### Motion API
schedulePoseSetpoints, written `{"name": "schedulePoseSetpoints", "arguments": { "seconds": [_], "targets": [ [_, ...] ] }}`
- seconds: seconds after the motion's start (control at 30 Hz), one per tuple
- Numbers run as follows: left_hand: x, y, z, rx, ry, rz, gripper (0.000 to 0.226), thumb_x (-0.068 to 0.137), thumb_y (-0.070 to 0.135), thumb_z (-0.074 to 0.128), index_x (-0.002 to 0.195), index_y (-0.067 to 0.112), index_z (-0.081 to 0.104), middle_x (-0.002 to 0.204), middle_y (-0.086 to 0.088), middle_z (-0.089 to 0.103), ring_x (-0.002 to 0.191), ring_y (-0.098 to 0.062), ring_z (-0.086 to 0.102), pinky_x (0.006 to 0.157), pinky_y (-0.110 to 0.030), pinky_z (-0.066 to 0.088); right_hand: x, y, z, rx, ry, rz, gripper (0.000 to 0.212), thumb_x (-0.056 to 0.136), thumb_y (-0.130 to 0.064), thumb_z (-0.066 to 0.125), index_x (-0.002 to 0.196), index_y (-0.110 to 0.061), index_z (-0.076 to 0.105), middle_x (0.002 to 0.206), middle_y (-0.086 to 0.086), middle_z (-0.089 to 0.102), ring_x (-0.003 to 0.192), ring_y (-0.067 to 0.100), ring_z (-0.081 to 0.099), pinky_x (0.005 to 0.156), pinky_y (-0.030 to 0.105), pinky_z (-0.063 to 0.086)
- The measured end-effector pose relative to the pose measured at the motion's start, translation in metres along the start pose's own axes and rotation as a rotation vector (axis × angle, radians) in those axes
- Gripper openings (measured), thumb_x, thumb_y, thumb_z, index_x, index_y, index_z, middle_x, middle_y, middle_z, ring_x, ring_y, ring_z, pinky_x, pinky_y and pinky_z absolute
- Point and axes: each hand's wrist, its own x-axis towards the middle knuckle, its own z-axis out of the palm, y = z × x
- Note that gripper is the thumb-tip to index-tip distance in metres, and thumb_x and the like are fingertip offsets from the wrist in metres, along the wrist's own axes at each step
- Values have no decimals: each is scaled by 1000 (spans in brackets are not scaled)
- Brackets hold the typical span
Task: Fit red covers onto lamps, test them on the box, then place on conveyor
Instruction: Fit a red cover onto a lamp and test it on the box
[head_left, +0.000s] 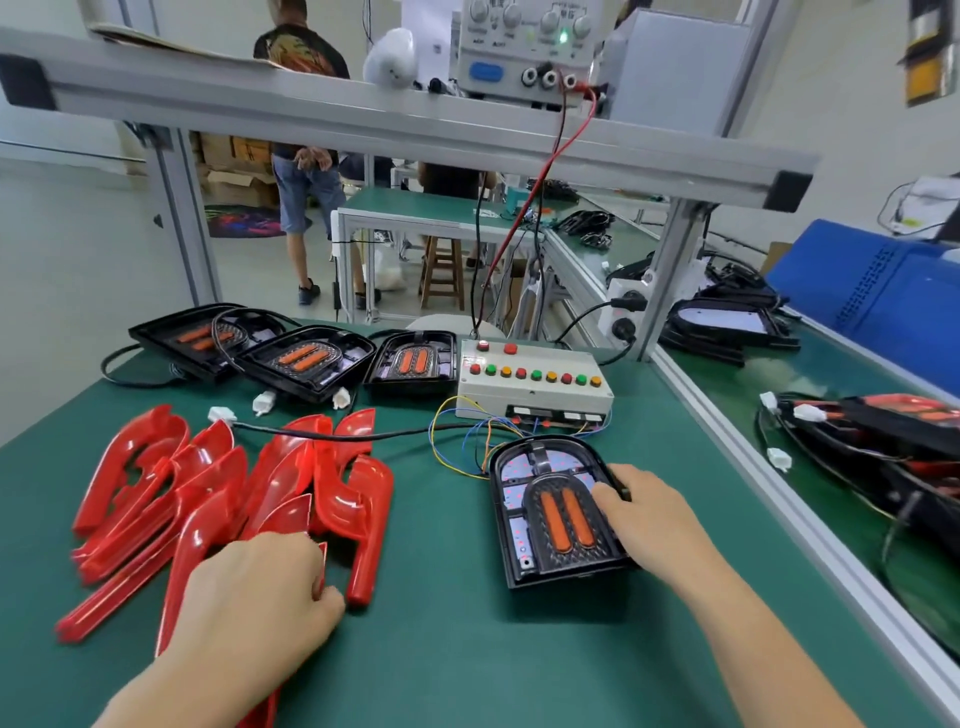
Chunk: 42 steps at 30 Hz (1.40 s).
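While a green work table (441, 649) fills most of the head view, the largest thing on it is a loose heap of red covers (218, 499) at about nine o'clock, glossy curved shells overlapping one another. They look like thin, stiff moulded plastic, probably light and slippery, likely to scratch or crack if bent, so a hold on the outer rim should be safer than on the narrow curled tips. Next in size, at about three o'clock of centre, an uncovered lamp (558, 512) lies flat, a black housing with two orange strips and thin coloured wires at its far end; it seems rigid and heavier, best held by its side walls, away from the wires. At twelve o'clock stands the test box (535, 382) with its row of coloured buttons, and beside it, toward eleven o'clock, three more lamps (306, 356). The left hand (254, 597) at seven o'clock lies over the near covers, fingers curled around one cover's edge. The right hand (644, 509) grips the lamp's right edge, fingertips on its face.
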Motion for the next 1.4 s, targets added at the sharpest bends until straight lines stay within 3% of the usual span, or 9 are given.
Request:
{"name": "schedulePoseSetpoints", "arguments": {
  "seconds": [0.13,0.3,0.5,0.67,0.87,1.03,1.2,1.27,1.4],
  "targets": [
    [5,6,-28,-112,95,-56,34,75,45,53,58,17,50,59,4,56,62,-10,56,47,-23,35,-4,-2,-2,-112,48,3,50,99,-39,44,144,-18,41,151,5,39,135,23,40,109,37,33],
    [31,38,-58,-133,233,57,28,76,40,54,66,14,54,70,1,57,78,-24,59,57,-26,33,-8,-15,3,-229,113,-30,26,95,-38,46,113,-22,55,130,2,52,118,25,49,101,39,36],
    [52,54,-52,-190,228,106,30,77,34,55,59,14,43,59,2,43,70,-24,47,53,-27,28,-14,-19,3,-246,214,-104,47,96,-39,47,140,-26,41,146,-4,37,136,19,32,117,43,13],
    [49,50,-55,-276,231,127,28,74,33,58,59,11,49,61,-2,51,68,-23,50,52,-25,30,-24,-33,2,-149,261,-270,48,94,-33,54,140,-24,46,146,-5,40,136,16,32,116,43,16],
    [37,39,-58,-479,82,346,31,56,40,45,51,10,46,50,-3,45,53,-16,42,54,-29,39,-34,-48,10,-43,231,-402,43,94,-28,57,136,-25,51,142,-9,42,132,11,34,117,37,15],
    [43,50,-52,-814,110,346,29,62,33,54,58,5,56,54,-12,53,51,-14,42,55,-37,43,-52,-63,27,167,185,-563,35,92,-27,61,126,-21,60,124,-13,53,119,3,45,103,14,29],
    [58,63,-45,-1467,43,333,21,88,6,61,67,3,59,57,-5,56,46,-6,47,48,-14,37,-66,-70,36,487,-94,-545,23,94,-32,58,113,-45,56,96,-18,70,82,12,59,72,14,45],
    [65,67,-39,-1693,4,281,17,87,9,59,71,7,57,58,-1,59,47,-6,50,50,-14,38,-67,-67,37,552,-128,-487,30,92,-30,61,117,-44,55,94,-10,71,76,17,58,69,12,48],
    [76,78,-28,-2112,-126,157,10,76,23,58,76,14,57,62,2,64,48,-6,53,51,-14,44,-63,-56,37,487,-39,-469,35,91,-26,63,111,-53,52,81,-7,67,57,4,47,59,13,43]
  ]
}}
